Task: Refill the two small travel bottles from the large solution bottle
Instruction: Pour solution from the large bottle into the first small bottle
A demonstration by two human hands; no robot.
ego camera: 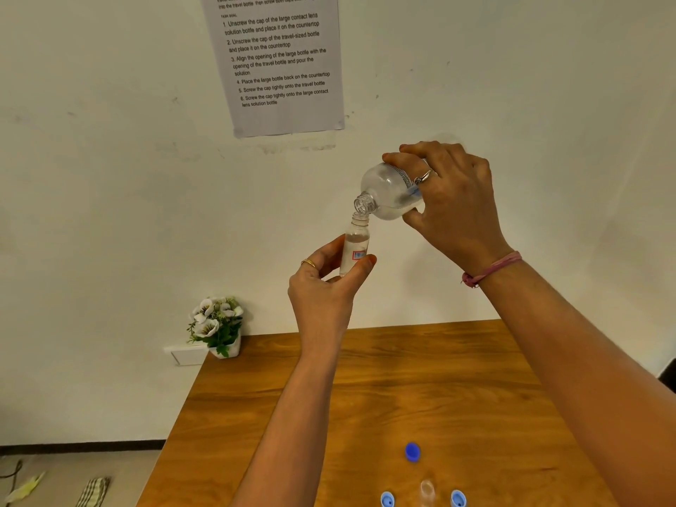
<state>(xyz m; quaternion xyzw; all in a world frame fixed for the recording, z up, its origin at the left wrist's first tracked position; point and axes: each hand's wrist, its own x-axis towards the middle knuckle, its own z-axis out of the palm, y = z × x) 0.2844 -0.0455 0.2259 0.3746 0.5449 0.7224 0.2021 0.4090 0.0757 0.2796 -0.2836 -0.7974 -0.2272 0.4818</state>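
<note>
Right hand grips the tilted large solution bottle; left hand pinches a travel bottle, red label unreadable. Wall sheet lists pouring steps.

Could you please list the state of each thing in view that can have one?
Large solution bottle: uncapped, tipped, gripped by right hand.
Travel bottle: uncapped, partly filled, held by left hand.
Second travel bottle: uncapped, standing on table.
Dark blue cap: off, on table.
Two light blue caps: off, on table.
</note>
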